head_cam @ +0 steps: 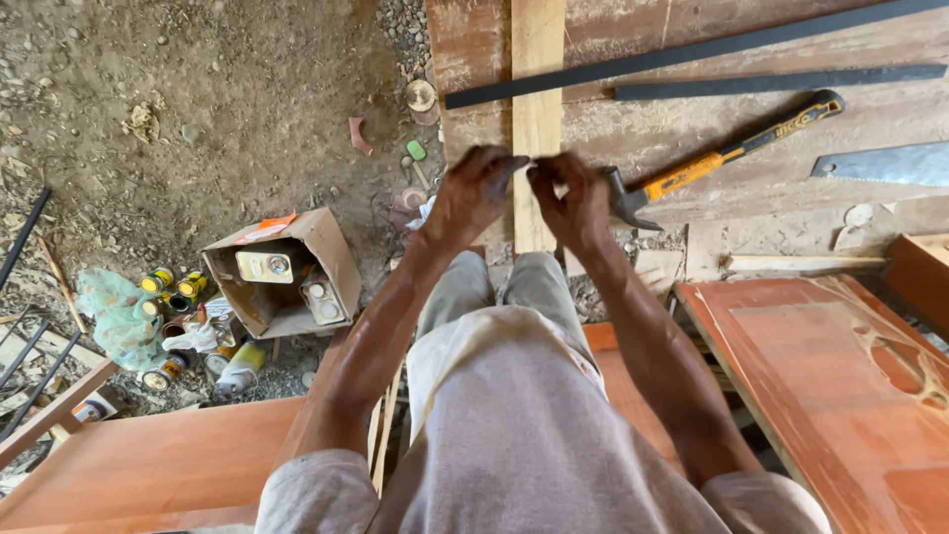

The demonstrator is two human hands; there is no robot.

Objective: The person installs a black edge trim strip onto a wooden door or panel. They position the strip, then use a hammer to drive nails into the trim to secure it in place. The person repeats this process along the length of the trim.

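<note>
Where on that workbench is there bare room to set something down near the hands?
Bare board lies between the hammer and the saw blade, and on the red door panel at lower right. It is crowded at the plank under both hands, left hand and right hand, and by the two dark bars.

Open brown cardboard box (287, 269): on dirt ground, left of person's legs, tipped on side, orange label patch on upper flap.
Inside box: two pale rectangular cartons (265, 265), round windows in faces.
Small tins with yellow labels (158, 281): clustered left of box, some upright, some lying.
Pale spray can (237, 368): lying below box.
Green plastic bag (117, 314): crumpled, touching tins.
</note>
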